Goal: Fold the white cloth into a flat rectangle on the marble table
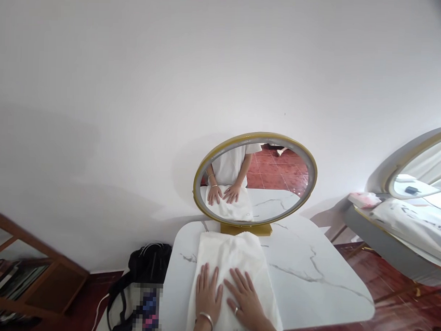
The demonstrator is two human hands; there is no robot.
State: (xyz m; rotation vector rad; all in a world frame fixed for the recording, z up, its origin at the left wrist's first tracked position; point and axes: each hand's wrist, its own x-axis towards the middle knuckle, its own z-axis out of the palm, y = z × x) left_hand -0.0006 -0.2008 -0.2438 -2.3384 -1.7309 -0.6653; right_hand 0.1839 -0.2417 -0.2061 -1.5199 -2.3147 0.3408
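A white cloth (pixel 217 247), perhaps a towel or a folded garment, lies spread on the white marble-patterned tabletop (pixel 310 284). Flat on its left part rests my left hand (pixel 207 293), palm down with fingers stretched; a bangle circles the wrist. My right hand (pixel 245 301) presses palm down on the right part, fingers spread, a ring on one finger. Neither hand grips anything. Just beyond the cloth stands an oval gold-rimmed mirror (pixel 278 179), reflecting both hands and the cloth. The cloth's near edge runs out of view at the bottom.
To the right is a second table (pixel 366 233) with another mirror (pixel 430 168), a tissue pack (pixel 364 199) and a white printed cloth (pixel 410 218). A black bag (pixel 150 262) sits left of my table. A wooden shelf (pixel 53 285) with books stands far left. Behind rises a white wall (pixel 136 85).
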